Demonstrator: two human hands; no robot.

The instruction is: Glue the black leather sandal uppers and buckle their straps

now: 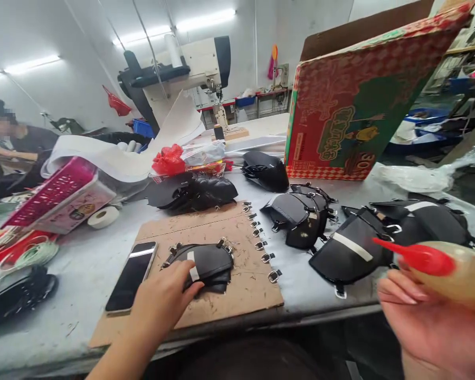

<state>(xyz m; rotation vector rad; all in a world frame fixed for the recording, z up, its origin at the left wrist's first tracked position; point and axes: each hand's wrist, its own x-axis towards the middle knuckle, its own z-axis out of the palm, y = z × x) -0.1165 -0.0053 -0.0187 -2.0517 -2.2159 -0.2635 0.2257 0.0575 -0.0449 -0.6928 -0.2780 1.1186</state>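
Observation:
On a brown cardboard sheet [257,293] lies a small stack of curved black leather-like pieces [214,261] with metal buckles and a white strip. My left hand [162,293] is closed on the near left edge of the top piece, index finger over it and thumb at its front edge; part of the grip is hidden. Raised at the right, my right hand [427,316] is wrapped around a squeeze bottle [459,269] with yellowish contents. Its red nozzle [423,256] points left, above a black piece with a white strip [348,248].
A phone [132,277] lies left of the stack. Several small buckles [266,257] line the cardboard's right edge. Behind stand a red carton [348,116], more black pieces [301,211] and a sewing machine [186,63]. A pink basket [51,192] is at left; another person [27,140] sits beyond.

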